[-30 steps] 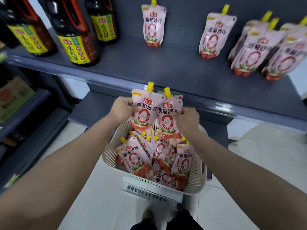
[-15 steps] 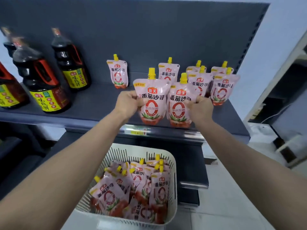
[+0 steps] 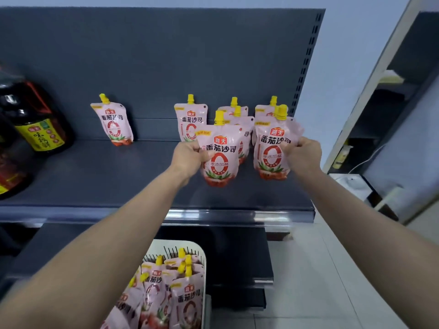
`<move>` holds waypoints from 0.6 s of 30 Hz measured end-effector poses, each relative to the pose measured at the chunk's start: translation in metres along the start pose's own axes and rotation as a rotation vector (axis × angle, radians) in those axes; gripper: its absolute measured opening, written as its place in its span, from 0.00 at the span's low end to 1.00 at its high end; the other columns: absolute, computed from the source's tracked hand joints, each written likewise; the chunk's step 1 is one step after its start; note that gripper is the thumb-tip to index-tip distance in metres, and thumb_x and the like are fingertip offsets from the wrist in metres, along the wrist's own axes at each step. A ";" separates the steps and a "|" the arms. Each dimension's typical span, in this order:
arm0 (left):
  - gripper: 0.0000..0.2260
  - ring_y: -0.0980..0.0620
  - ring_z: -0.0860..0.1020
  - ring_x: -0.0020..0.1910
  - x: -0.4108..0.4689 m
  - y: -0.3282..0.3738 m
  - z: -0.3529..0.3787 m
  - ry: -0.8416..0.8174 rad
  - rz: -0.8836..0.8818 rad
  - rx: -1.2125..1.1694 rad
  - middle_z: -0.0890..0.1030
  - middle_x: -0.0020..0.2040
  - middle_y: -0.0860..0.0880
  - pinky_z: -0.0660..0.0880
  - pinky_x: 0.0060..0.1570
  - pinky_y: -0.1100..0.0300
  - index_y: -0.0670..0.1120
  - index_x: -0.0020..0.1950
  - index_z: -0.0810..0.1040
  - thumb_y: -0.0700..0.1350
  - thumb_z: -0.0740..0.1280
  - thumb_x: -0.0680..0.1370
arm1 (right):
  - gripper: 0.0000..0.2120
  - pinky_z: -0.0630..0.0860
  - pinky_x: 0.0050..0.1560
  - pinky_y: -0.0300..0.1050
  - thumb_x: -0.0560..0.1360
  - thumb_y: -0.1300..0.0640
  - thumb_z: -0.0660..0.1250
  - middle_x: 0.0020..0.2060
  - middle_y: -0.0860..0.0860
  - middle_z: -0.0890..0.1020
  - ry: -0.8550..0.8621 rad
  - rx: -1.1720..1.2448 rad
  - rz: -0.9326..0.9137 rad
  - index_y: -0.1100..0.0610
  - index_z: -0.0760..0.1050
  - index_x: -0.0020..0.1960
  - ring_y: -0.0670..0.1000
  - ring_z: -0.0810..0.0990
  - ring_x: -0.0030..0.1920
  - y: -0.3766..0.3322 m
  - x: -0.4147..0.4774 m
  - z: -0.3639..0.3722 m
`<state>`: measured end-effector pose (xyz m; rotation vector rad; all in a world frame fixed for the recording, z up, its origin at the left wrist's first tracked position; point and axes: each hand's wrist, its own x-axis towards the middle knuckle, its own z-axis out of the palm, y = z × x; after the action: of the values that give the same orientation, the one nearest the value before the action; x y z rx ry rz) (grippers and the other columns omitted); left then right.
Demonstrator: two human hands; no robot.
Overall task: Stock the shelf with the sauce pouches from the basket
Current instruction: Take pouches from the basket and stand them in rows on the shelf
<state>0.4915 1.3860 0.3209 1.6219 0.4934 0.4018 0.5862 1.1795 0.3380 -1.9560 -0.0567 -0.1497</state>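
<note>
Holding one pouch per hand over the shelf

Two bare forearms with no sleeves, the left hand and right hand without gloves, rings, watches or wristbands.

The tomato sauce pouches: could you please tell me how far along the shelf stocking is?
Done: several pouches stand at the back of the shelf, one alone and a cluster to its right. In hand: the left hand holds one pouch and the right hand another, both over the shelf. Left: the white basket below holds many more.
</note>
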 end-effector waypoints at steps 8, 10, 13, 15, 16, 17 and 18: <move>0.11 0.45 0.80 0.49 0.024 -0.017 0.034 0.029 -0.057 0.020 0.81 0.53 0.41 0.77 0.54 0.50 0.36 0.55 0.80 0.32 0.68 0.73 | 0.12 0.79 0.53 0.48 0.76 0.61 0.67 0.56 0.59 0.83 -0.081 0.060 0.098 0.64 0.79 0.58 0.59 0.82 0.56 0.027 0.032 -0.007; 0.11 0.43 0.80 0.51 0.029 -0.021 0.039 0.032 -0.070 0.020 0.82 0.53 0.40 0.77 0.55 0.49 0.36 0.55 0.80 0.32 0.68 0.73 | 0.12 0.78 0.54 0.49 0.76 0.62 0.66 0.57 0.59 0.82 -0.098 0.075 0.110 0.64 0.79 0.58 0.59 0.81 0.57 0.032 0.038 -0.007; 0.12 0.42 0.80 0.50 0.035 -0.024 0.044 0.031 -0.081 0.014 0.81 0.55 0.38 0.77 0.53 0.50 0.35 0.56 0.79 0.32 0.68 0.73 | 0.12 0.78 0.52 0.47 0.75 0.64 0.66 0.56 0.59 0.83 -0.125 0.113 0.115 0.64 0.79 0.58 0.59 0.81 0.57 0.039 0.046 -0.005; 0.12 0.43 0.80 0.50 0.037 -0.025 0.048 0.029 -0.085 0.017 0.81 0.55 0.37 0.77 0.52 0.51 0.35 0.56 0.79 0.32 0.67 0.74 | 0.12 0.77 0.51 0.47 0.75 0.64 0.66 0.56 0.59 0.82 -0.144 0.130 0.128 0.64 0.79 0.58 0.58 0.81 0.57 0.043 0.050 -0.003; 0.12 0.44 0.80 0.50 0.038 -0.025 0.049 0.028 -0.087 0.019 0.81 0.55 0.38 0.77 0.51 0.52 0.35 0.56 0.79 0.32 0.67 0.74 | 0.12 0.77 0.51 0.47 0.75 0.64 0.66 0.56 0.59 0.82 -0.151 0.137 0.137 0.64 0.79 0.58 0.59 0.81 0.57 0.045 0.053 -0.002; 0.12 0.44 0.80 0.49 0.040 -0.026 0.050 0.028 -0.090 0.021 0.81 0.55 0.38 0.77 0.51 0.52 0.35 0.57 0.79 0.32 0.67 0.74 | 0.12 0.78 0.52 0.48 0.75 0.65 0.66 0.56 0.59 0.82 -0.158 0.143 0.144 0.64 0.79 0.57 0.59 0.81 0.57 0.047 0.055 0.000; 0.12 0.44 0.80 0.49 0.041 -0.027 0.052 0.028 -0.093 0.021 0.81 0.55 0.37 0.77 0.51 0.52 0.35 0.57 0.79 0.32 0.67 0.74 | 0.11 0.78 0.53 0.49 0.75 0.65 0.66 0.56 0.59 0.82 -0.169 0.151 0.149 0.64 0.79 0.57 0.59 0.81 0.57 0.050 0.057 0.001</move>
<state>0.5513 1.3669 0.2871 1.6084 0.5940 0.3514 0.6479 1.1596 0.2997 -1.8110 -0.0317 0.1149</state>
